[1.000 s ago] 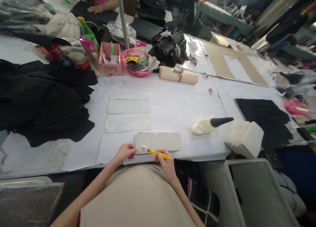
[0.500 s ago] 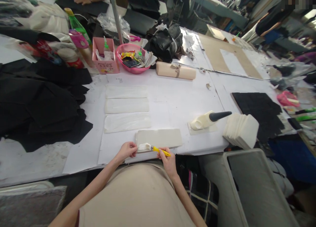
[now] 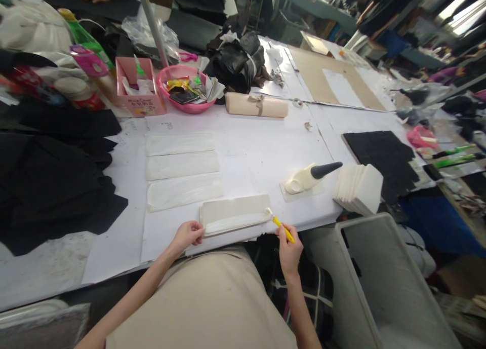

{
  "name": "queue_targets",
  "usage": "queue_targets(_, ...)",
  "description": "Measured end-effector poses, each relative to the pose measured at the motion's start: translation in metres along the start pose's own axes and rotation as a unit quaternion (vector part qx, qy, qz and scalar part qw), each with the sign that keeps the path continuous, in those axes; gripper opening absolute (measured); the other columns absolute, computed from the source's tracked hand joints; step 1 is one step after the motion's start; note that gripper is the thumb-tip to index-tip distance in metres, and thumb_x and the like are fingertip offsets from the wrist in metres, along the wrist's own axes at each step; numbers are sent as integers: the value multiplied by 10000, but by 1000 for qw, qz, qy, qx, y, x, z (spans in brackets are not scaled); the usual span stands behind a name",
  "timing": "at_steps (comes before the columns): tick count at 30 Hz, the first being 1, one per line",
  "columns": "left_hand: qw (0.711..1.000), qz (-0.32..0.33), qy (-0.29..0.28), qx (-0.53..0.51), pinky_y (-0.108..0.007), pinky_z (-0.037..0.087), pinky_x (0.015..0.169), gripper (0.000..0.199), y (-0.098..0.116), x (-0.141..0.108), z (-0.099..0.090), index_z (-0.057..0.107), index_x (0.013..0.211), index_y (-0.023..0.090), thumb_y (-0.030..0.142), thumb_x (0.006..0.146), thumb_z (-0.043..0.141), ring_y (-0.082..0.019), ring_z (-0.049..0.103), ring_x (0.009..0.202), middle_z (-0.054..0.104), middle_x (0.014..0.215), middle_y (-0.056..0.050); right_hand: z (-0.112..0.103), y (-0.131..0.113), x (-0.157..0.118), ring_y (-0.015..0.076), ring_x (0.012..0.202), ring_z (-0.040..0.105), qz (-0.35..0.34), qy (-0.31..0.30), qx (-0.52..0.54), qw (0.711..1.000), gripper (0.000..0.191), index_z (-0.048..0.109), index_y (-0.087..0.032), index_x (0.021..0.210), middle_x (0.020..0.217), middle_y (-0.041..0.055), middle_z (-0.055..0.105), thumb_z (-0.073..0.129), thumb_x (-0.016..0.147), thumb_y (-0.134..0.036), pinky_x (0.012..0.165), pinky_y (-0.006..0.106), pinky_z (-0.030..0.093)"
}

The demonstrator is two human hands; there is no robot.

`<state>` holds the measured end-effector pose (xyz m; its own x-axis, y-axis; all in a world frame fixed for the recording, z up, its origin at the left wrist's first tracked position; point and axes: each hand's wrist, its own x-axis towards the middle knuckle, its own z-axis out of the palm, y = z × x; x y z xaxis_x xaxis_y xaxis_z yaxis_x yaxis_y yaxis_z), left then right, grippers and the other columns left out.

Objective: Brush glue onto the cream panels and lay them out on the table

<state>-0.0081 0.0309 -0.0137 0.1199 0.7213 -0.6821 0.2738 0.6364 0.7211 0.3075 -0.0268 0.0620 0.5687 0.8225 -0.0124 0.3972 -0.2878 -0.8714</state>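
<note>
Well, I guess the paintbrush (image 3: 277,222), pinched in the right hand (image 3: 290,248) at the grey board's (image 3: 236,205) right end, is light, best held by its handle (image 3: 284,230); whether the left hand (image 3: 188,234) grips the board's left end, I can't tell.

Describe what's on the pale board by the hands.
The pale board has a whitish smear along its near side; the yellow brush is at its right end. Underneath is hidden.

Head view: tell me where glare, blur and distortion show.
In the head view, the bright window at upper right is washed out; also in the head view, the far background looks soft, while the brush and right hand read clearer; in the head view's lower right, the grey bin looks stretched, probably by a wide lens.
</note>
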Motion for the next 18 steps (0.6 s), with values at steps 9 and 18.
queue_targets(9, 1000, -19, 10, -4, -225, 442, 431, 188, 3, 2, 3, 532, 643, 182, 341, 591, 618, -135, 582, 453, 591, 479, 18, 98, -43, -39, 165, 682, 653, -9, -300, 94, 949, 227, 661, -198, 943, 710, 5, 672, 538, 882, -379, 670, 262, 509)
queue_targets(18, 1000, -16, 11, -15, -213, 430, 420, 129, 7, -1, 3, 527, 638, 179, 273, 609, 610, -126, 580, 448, 592, 495, 23, 56, -5, -11, 189, 743, 648, -17, -79, -12, 997, 286, 645, -189, 955, 827, 48, 689, 535, 875, -441, 742, 293, 490)
